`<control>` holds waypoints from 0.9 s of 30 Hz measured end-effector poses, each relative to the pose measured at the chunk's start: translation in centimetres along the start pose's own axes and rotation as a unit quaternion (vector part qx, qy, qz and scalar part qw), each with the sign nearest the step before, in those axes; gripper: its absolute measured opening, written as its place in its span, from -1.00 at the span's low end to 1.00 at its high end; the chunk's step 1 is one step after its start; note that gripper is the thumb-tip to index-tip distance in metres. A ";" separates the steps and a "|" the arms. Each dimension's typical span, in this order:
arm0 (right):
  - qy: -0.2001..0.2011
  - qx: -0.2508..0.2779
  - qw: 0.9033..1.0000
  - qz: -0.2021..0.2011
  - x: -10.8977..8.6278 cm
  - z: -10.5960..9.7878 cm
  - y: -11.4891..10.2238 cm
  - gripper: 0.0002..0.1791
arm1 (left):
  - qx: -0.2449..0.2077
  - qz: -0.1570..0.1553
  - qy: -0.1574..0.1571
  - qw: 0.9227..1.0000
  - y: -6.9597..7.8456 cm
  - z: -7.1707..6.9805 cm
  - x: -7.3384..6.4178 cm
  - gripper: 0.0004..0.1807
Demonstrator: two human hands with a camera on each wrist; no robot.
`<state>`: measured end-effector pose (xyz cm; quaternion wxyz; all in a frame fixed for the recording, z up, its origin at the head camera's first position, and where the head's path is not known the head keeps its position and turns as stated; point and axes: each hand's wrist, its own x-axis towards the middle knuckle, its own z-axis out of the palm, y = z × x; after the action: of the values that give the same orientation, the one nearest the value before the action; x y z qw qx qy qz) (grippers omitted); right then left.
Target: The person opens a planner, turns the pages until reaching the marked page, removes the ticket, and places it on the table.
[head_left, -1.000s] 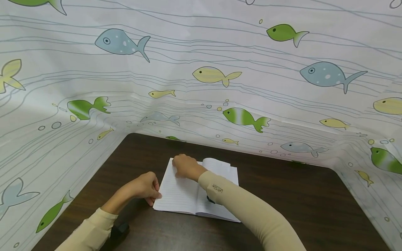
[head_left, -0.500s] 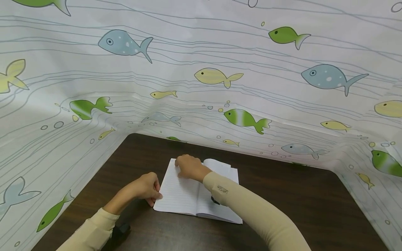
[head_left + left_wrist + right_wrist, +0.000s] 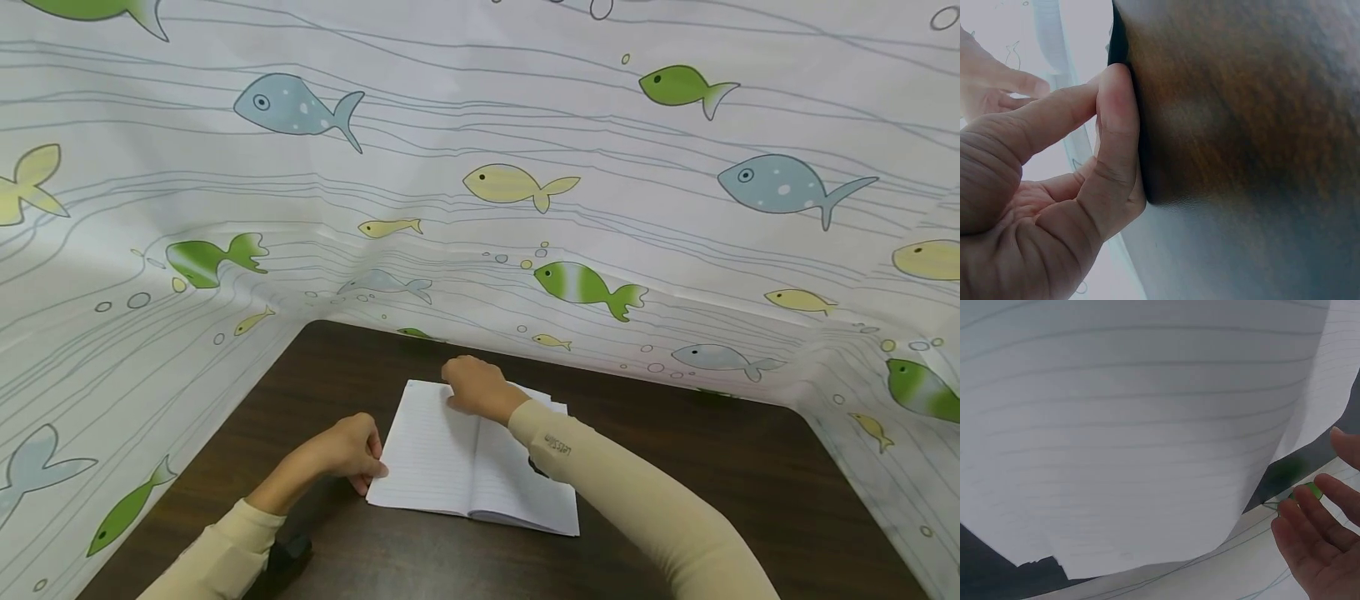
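Note:
An open notebook (image 3: pixel 435 450) with ruled white pages lies on the dark wooden table. At its lower left edge my left hand (image 3: pixel 349 448) pinches the pages and cover between thumb and fingers. The left wrist view shows that hand (image 3: pixel 1079 169) close up, fingertips against the notebook's dark edge. My right hand (image 3: pixel 480 387) is over the top of the notebook, near the spine. Seen from the right wrist, this hand (image 3: pixel 1319 531) has loosely extended fingers, apart from the page (image 3: pixel 1147 444), and holds nothing. Its forearm covers part of the right page.
The brown table (image 3: pixel 675 483) extends around the notebook on all sides. A white sheet with printed fish (image 3: pixel 480 100) stands as a wall at the back and both sides. A dark strap device (image 3: pixel 288 554) sits at my left wrist.
My right hand has moved right, from the left page's top corner to near the spine. The left hand stays at the left edge, and the notebook lies in the same place.

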<state>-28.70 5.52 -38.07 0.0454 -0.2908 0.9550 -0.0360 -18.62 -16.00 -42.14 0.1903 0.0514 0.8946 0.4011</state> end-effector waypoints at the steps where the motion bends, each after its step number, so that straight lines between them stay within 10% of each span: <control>1: 0.001 0.001 1.000 0.001 -0.2 -0.1 0.2 -0.59 | -0.001 -0.001 0.000 1.000 0.0 0.0 0.0 -0.74; 27: -0.016 -0.014 0.999 0.028 -2.7 -3.0 4.8 -0.53 | -0.014 -0.003 0.010 1.000 0.2 0.1 -0.5 -0.73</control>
<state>-29.43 11.10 -35.41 0.0575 -0.2647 0.9625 -0.0170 -18.15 -15.92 -41.94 0.1835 0.0418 0.8908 0.4136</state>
